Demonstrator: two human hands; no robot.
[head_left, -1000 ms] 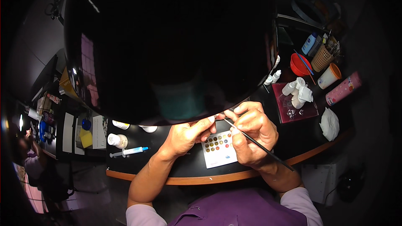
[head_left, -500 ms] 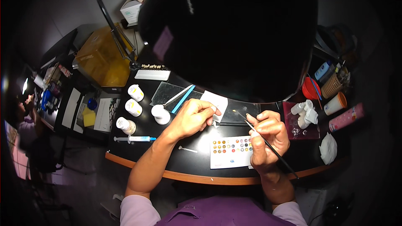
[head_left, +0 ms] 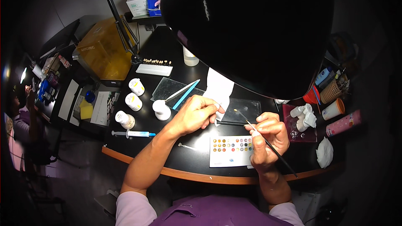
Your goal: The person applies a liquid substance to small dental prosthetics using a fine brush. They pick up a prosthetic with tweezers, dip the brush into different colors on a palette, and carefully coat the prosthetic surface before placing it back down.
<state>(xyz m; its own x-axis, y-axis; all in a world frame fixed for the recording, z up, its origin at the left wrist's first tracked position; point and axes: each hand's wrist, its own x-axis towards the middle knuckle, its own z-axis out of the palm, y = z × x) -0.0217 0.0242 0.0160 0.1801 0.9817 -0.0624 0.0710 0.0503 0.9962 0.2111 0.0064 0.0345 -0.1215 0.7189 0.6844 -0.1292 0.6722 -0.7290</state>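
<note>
My left hand (head_left: 197,115) is closed in a pinch over the black table, left of a white tissue (head_left: 220,84); what its fingertips hold is too small to make out. Between the fingers and thumb of my right hand (head_left: 270,140) is a thin dark-handled brush (head_left: 286,165), its tip slanting up and left toward a dark glass slab (head_left: 247,108) that carries a small yellowish dab. Below the hands lies a white card (head_left: 220,160) with rows of coloured dots, partly covered by my right hand. A small clear plastic stick (head_left: 187,147) rests to its left.
Several white jars (head_left: 134,101) and a syringe (head_left: 133,134) stand or lie at left, near a tooth shade guide (head_left: 155,70). A large black glossy hood (head_left: 247,29) hides the far middle. At right are a dark red tray (head_left: 289,121) with small bottles and a crumpled tissue (head_left: 324,152).
The view has shifted slightly, so the black hood sits higher and farther right, uncovering a clear bottle and more of the white tissue. Both hands keep nearly the same pose.
</note>
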